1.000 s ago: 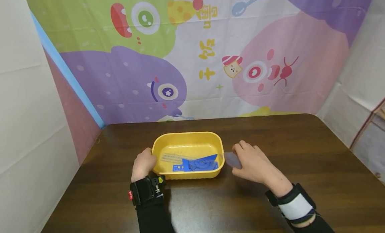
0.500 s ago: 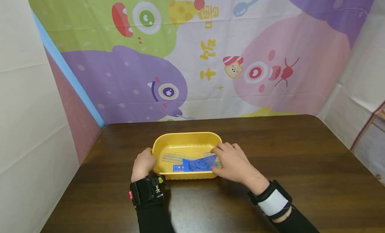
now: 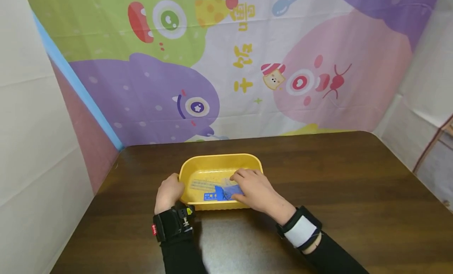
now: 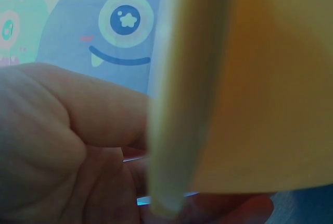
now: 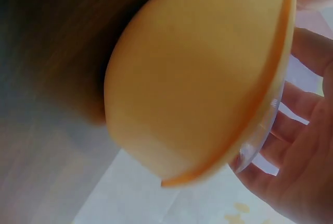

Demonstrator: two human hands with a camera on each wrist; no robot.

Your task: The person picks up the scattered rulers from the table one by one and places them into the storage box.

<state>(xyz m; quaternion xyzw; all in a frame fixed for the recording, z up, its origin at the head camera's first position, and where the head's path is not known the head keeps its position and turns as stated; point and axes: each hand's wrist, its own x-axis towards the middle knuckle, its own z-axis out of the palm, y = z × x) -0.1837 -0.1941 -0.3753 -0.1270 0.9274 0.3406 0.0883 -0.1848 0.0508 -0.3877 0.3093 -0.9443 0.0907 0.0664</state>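
Observation:
A yellow plastic basin (image 3: 212,164) stands on the table. My left hand (image 3: 169,192) grips its left end, with fingers curled under the basin wall (image 4: 270,104) in the left wrist view. My right hand (image 3: 255,191) is over the basin's right end and holds a clear plastic protractor (image 5: 258,141), whose curved edge shows beside the rim in the right wrist view. Inside the basin lie a clear ruler (image 3: 201,184) and a blue flat drawing tool (image 3: 219,193), perhaps a set square. My right hand partly covers the blue piece.
The brown wooden table (image 3: 339,195) extends around the basin on all sides. Behind it hangs a cartoon-printed cloth (image 3: 244,109), and white cloth (image 3: 39,156) lines the left side.
My right hand has moved left with the protractor, from beside the basin to over its right end. My left hand has kept its grip on the basin's left end.

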